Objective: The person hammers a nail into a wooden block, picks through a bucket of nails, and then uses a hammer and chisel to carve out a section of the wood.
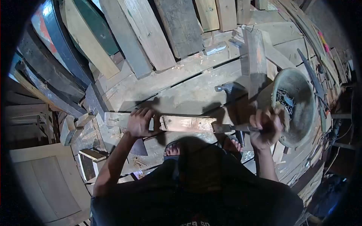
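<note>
Lying crosswise before the person's feet (pixel 173 150), the short wooden block (pixel 186 124) sits between the two hands above the plank floor (pixel 181 96), probably so that both of its ends stay within reach. The left hand (pixel 139 122) is partly closed at the block's left end, fingers bent, seemingly to steady it, though I cannot tell how firmly it grips. The right hand (pixel 266 130) is curled shut around the handle of a flat-bladed tool (pixel 223 128), whose blade meets the block's right end, nearly in line with it. A claw hammer (pixel 228 88) lies just beyond, passing under the tool, and a bowl (pixel 313 113) of nails (pixel 285 101) stands beside the right hand, handy for picking from.
</note>
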The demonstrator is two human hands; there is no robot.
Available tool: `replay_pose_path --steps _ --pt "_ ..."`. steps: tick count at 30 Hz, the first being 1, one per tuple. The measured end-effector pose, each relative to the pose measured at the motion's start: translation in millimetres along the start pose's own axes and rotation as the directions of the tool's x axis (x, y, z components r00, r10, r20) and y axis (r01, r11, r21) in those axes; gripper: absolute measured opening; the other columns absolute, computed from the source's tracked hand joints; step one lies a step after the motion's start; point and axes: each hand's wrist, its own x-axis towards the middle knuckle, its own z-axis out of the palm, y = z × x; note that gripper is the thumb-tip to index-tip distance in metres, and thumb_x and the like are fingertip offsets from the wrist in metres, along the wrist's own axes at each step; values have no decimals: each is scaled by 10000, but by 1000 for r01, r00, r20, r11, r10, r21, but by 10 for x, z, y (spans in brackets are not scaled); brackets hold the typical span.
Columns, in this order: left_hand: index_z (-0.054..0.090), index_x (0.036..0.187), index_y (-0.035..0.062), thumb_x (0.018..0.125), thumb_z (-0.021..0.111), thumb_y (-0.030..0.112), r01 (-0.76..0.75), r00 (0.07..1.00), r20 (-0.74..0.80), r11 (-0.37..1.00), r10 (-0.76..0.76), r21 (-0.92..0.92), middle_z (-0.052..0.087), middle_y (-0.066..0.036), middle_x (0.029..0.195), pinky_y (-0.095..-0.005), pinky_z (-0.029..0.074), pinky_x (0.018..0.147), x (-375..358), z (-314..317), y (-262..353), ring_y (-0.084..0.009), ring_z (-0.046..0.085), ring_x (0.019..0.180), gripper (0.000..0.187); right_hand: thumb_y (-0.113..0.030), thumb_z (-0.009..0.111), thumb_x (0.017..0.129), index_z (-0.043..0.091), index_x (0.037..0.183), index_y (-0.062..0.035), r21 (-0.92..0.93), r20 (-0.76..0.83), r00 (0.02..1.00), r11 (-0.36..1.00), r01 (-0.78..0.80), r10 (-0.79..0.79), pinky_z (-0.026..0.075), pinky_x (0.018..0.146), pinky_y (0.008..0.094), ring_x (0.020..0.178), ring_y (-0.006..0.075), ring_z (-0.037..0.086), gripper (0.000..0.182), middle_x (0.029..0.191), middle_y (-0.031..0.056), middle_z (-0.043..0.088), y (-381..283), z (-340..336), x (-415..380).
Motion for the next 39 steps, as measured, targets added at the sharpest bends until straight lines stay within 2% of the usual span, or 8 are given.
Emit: replay_pose_path --steps 5,10,14,18,24,28,32,39 --pt "643 1150 97 627 885 573 6 1000 -13 999 -5 38 682 -145 1199 -500 478 991 -44 3 17 -355 657 1158 747 -288 614 1051 460 1399 -155 -126 190 973 980 156 -130 423 601 337 685 162 482 403 916 44 503 -69 583 591" --pt "645 1222 104 613 907 582 49 999 -8 999 -48 21 688 -214 1258 -560 458 1067 -43 61 -10 -422 646 1208 817 -380 630 980 557 1198 -71 22 538 839 997 78 -77 373 540 264 615 122 443 385 861 24 549 -557 1002 1204" --pt "636 1139 72 624 861 570 25 999 -49 995 -20 100 670 -170 1231 -513 465 1039 -55 41 20 -378 635 1190 751 -315 664 937 535 1086 -83 -144 504 863 989 33 44 371 484 306 551 135 448 305 741 25 480 512 809 903" --pt "641 1157 80 621 866 581 75 996 45 994 -79 82 670 -181 1256 -517 454 1055 -45 -28 45 -386 627 1230 767 -335 680 896 536 1006 -108 -289 211 967 954 -81 146 328 475 303 520 129 402 291 697 4 426 472 709 905" --pt "643 1170 84 605 874 581 77 995 56 997 -78 25 669 -173 1265 -519 453 1051 -22 -63 67 -378 618 1247 787 -324 524 1098 562 1008 -125 15 676 735 998 66 -59 455 509 286 515 111 507 222 726 -42 545 -440 1006 1244" --pt "644 1158 88 604 872 528 30 999 -33 996 -28 85 671 -157 1215 -502 458 1024 -68 23 46 -368 629 1193 744 -331 668 1012 531 972 -97 -26 615 742 947 -320 267 391 461 290 527 124 477 274 708 13 509 674 607 826" --pt "649 1144 91 655 844 515 74 997 -18 997 -74 26 676 -149 1179 -499 449 1000 -55 3 75 -364 627 1172 676 -281 780 920 528 1015 -86 -342 448 857 935 -99 254 406 501 292 554 120 450 333 759 23 522 435 781 763" --pt "642 1170 70 647 851 607 81 996 22 994 -83 69 672 -170 1276 -515 434 1068 -68 80 -14 -367 614 1243 778 -523 722 937 498 1113 -132 89 702 709 996 10 -70 452 592 310 603 150 490 484 933 77 591 -281 850 1077"
